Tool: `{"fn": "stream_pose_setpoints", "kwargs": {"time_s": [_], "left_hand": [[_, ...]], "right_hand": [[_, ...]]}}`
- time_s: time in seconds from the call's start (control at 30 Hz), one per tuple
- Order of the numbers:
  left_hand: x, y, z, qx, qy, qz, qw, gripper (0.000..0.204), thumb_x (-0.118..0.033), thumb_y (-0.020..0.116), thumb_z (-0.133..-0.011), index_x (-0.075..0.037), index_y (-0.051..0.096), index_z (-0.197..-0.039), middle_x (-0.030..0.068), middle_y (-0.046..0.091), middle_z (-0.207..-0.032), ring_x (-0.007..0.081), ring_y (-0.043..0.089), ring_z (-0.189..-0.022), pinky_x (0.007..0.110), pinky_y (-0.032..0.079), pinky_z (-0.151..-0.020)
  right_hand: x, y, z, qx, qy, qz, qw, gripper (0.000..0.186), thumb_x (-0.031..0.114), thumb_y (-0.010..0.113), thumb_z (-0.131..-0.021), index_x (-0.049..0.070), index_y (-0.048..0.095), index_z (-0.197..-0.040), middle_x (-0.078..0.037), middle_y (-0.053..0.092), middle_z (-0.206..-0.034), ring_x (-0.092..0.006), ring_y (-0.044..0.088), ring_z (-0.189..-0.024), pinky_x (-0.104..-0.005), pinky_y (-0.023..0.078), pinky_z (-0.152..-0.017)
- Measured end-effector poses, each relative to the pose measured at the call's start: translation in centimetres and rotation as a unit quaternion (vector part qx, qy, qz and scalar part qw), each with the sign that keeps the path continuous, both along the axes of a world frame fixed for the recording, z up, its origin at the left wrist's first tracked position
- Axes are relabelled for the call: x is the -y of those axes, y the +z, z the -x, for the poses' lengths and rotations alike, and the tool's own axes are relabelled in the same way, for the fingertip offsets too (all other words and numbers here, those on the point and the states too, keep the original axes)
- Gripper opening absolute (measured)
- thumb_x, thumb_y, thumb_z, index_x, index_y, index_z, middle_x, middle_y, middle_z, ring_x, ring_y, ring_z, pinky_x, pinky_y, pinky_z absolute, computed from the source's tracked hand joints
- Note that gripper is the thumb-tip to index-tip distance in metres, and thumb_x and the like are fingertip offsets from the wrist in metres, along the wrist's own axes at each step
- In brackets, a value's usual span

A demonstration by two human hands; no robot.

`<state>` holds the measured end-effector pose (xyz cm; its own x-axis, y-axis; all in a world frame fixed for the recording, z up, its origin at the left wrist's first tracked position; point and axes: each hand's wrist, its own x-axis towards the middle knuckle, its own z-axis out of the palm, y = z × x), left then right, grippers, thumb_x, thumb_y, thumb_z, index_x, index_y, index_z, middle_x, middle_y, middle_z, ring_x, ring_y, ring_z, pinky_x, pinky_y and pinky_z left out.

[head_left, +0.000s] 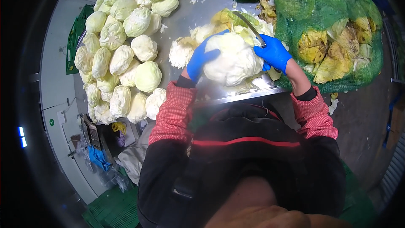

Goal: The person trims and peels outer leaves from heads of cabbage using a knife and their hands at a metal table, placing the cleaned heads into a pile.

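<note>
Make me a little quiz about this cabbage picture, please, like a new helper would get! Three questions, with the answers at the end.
1. True or false: the left hand touches the big white cabbage.
2. Which hand holds the curved knife?
3. Pick one. The big net bag on the right side of the picture is: (a) red, (b) green, (c) white.

Key:
1. True.
2. The right hand.
3. (b) green.
</note>
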<state>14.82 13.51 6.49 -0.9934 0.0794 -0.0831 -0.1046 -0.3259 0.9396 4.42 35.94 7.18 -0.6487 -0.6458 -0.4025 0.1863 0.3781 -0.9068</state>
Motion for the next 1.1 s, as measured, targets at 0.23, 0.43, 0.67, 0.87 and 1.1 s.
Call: {"fn": "stream_pose_setpoints", "kwargs": {"time_s": [0.23, 0.43, 0.67, 0.87, 1.1], "left_hand": [[1.4, -4.6, -0.8, 0.076, 0.160, -0.288, 0.941, 0.051, -0.030, 0.043, -0.090, -0.004, 0.036, -0.133, 0.0156, 0.045, -0.130, 0.0318, 0.045, -0.118, 0.045, 0.034, -0.102], [-2.7, -1.2, 1.8, -0.151, 0.096, 0.266, 0.947, 0.034, -0.015, 0.045, -0.091, -0.001, 0.045, -0.122, 0.0154, 0.054, -0.115, 0.0239, 0.054, -0.103, 0.033, 0.044, -0.089], [-1.9, 1.4, -0.1, 0.182, 0.096, -0.291, 0.934, 0.070, -0.058, 0.027, -0.090, -0.004, 0.035, -0.134, 0.0125, 0.043, -0.132, 0.0253, 0.043, -0.119, 0.037, 0.030, -0.103], [-0.3, -1.7, -1.3, 0.052, 0.122, -0.340, 0.931, 0.045, -0.036, 0.031, -0.093, -0.007, 0.040, -0.126, 0.0122, 0.046, -0.125, 0.0238, 0.045, -0.116, 0.036, 0.033, -0.101], [0.5, 3.0, -1.2, 0.090, 0.231, -0.142, 0.958, 0.065, -0.055, 0.030, -0.092, -0.004, 0.037, -0.130, 0.0095, 0.047, -0.127, 0.0217, 0.047, -0.115, 0.035, 0.038, -0.098]], "right_hand": [[-0.2, -4.0, 0.4, -0.235, -0.044, -0.176, 0.955, 0.066, 0.045, 0.065, -0.074, 0.004, 0.047, -0.124, -0.014, 0.061, -0.076, -0.0259, 0.062, -0.076, -0.0360, 0.050, -0.070], [3.2, 1.8, -1.2, -0.341, 0.004, 0.023, 0.940, 0.069, 0.035, 0.069, -0.075, 0.023, 0.037, -0.135, -0.007, 0.053, -0.075, -0.0159, 0.055, -0.062, -0.0291, 0.049, -0.054], [4.6, -0.4, -0.6, 0.024, -0.068, 0.059, 0.996, 0.041, 0.031, 0.064, -0.080, 0.005, 0.053, -0.109, -0.005, 0.057, -0.073, -0.0117, 0.052, -0.047, -0.0259, 0.043, -0.039], [3.9, -1.3, 0.7, -0.170, -0.062, -0.046, 0.982, 0.045, 0.035, 0.063, -0.080, 0.013, 0.052, -0.118, -0.005, 0.056, -0.073, -0.0131, 0.055, -0.058, -0.0272, 0.045, -0.042], [5.8, -0.4, -0.6, 0.077, -0.052, 0.171, 0.981, 0.050, 0.031, 0.062, -0.082, -0.002, 0.048, -0.117, -0.006, 0.056, -0.072, -0.0106, 0.048, -0.040, -0.0228, 0.040, -0.034]]}}
